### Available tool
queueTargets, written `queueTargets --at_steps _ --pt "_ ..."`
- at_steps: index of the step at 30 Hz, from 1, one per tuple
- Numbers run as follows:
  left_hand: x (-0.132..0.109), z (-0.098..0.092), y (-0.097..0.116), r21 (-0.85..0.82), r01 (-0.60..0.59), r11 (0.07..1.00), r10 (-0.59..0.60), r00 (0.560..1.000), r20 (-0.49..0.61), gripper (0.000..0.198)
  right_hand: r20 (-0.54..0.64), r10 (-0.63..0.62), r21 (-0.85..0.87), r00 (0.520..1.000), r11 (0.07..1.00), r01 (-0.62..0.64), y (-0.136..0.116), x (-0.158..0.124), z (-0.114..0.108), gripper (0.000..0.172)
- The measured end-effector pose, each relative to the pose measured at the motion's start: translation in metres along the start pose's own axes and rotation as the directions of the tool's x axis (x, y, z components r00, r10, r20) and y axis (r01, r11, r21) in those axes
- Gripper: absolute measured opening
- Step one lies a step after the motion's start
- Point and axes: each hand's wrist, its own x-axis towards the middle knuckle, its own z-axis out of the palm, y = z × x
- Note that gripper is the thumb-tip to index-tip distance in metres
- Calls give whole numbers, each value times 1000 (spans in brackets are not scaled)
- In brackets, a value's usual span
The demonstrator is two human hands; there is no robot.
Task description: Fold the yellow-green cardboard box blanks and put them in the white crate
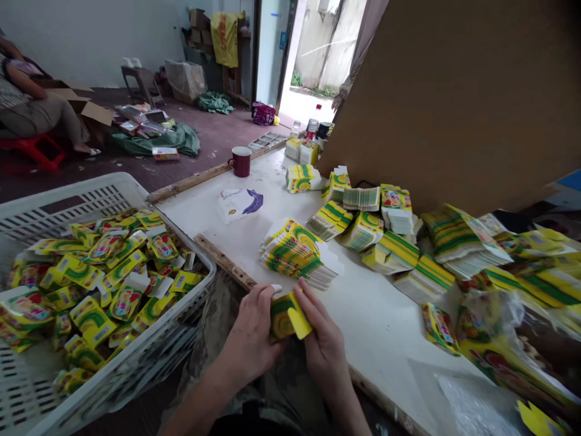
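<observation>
A small yellow and green carton sits between my two hands, above my lap at the table's near edge. My left hand grips its left side, a white covering showing on one fingertip. On the other side, the fingers of my right hand press the carton beside a raised yellow flap. Just beyond my hands, a fanned stack of flat cartons lies on the white table. To my left, a white plastic basket holds many folded-up cartons.
More bundles of flat cartons spread across the table to the right. A dark red mug and a white packet stand farther back. A large brown board leans behind. At far left, a person sits on a red stool.
</observation>
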Motion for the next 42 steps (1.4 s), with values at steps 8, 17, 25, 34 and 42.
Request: queueTargets --at_steps 8,17,25,34,42 --pt "7 -32 -8 -126 116 985 -106 991 81 49 227 -19 -80 974 996 38 7 9 -21 39" --pt "4 -27 -2 -314 169 934 -173 985 15 50 79 95 107 992 989 -103 -3 9 -9 47" --pt "17 -39 -9 -984 -166 56 -802 579 -144 65 -369 84 -196 926 966 -166 28 69 -20 41" --pt "13 -13 -9 -997 31 -71 -719 691 73 55 -295 83 -324 952 929 -181 54 108 -35 36" --pt "14 2 15 -998 -62 17 -560 826 -61 68 -21 136 130 991 983 -132 -9 50 8 48"
